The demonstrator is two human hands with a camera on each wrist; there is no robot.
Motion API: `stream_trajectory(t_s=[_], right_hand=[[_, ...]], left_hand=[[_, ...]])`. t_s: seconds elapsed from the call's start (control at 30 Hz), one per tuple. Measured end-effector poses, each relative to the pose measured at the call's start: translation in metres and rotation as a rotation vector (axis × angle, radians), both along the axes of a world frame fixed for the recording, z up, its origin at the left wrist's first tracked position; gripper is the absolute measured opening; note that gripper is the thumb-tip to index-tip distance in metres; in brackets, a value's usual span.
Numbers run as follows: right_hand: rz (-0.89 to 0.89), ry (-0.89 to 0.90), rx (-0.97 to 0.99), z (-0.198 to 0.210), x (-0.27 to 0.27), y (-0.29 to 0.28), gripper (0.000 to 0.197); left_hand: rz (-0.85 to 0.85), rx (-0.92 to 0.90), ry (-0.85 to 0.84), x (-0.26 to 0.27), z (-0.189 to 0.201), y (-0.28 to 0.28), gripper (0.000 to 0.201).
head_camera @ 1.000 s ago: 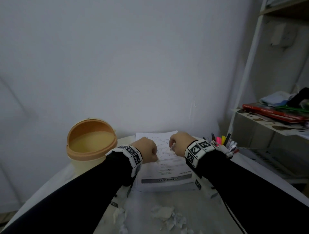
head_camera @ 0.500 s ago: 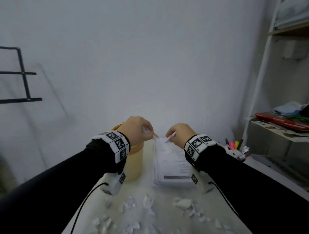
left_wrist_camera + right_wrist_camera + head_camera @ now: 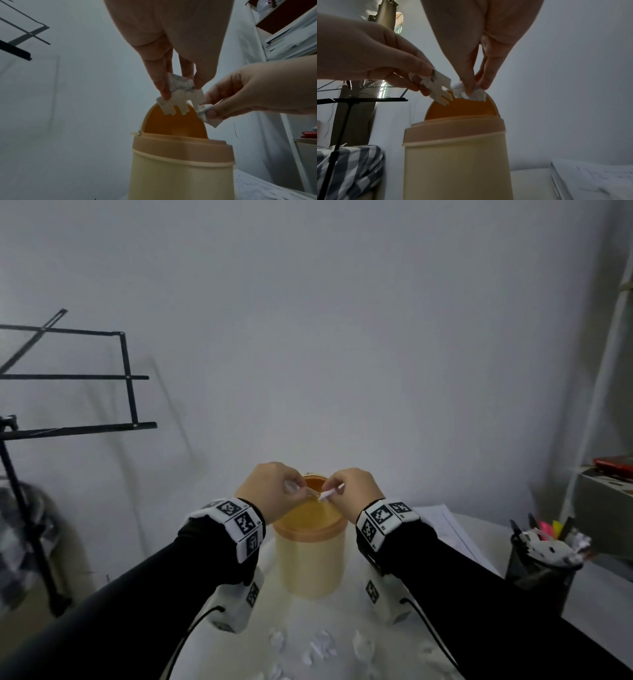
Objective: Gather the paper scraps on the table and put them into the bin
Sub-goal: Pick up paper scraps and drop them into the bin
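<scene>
A cream bin (image 3: 310,559) with an orange rim and a raised orange lid (image 3: 173,124) stands on the white table (image 3: 281,625). Both my hands hover just above its opening. My left hand (image 3: 270,491) pinches a flat notched paper scrap (image 3: 180,100) between thumb and fingers. My right hand (image 3: 356,491) pinches a crumpled white scrap (image 3: 469,93) right beside it. The two scraps nearly touch over the bin's mouth. Several more torn scraps (image 3: 318,648) lie on the table in front of the bin.
A stack of printed sheets (image 3: 448,532) lies right of the bin. A black pen holder (image 3: 544,573) stands at the right edge, with a shelf (image 3: 609,474) behind it. A black music stand (image 3: 68,392) rises at the left, and checked cloth (image 3: 351,165) lies below it.
Both hands lifted scraps from the printed sheets and carried them left. They now hang over the bin's opening, closer together than before.
</scene>
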State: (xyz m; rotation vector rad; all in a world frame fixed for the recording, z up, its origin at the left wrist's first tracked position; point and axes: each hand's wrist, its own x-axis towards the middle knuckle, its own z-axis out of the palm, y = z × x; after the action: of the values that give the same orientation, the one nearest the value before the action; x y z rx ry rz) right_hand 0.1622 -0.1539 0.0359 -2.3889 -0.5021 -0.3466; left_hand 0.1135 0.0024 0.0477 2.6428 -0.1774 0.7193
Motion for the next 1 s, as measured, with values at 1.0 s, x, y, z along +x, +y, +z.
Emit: stream_trajectory(t_s=[1.0], right_hand=[[-0.075, -0.041, -0.021, -0.031, 0.012, -0.047, 0.020]], left_hand=[[0.006, 0.038, 0.105, 0.021, -0.021, -0.036, 0.027]])
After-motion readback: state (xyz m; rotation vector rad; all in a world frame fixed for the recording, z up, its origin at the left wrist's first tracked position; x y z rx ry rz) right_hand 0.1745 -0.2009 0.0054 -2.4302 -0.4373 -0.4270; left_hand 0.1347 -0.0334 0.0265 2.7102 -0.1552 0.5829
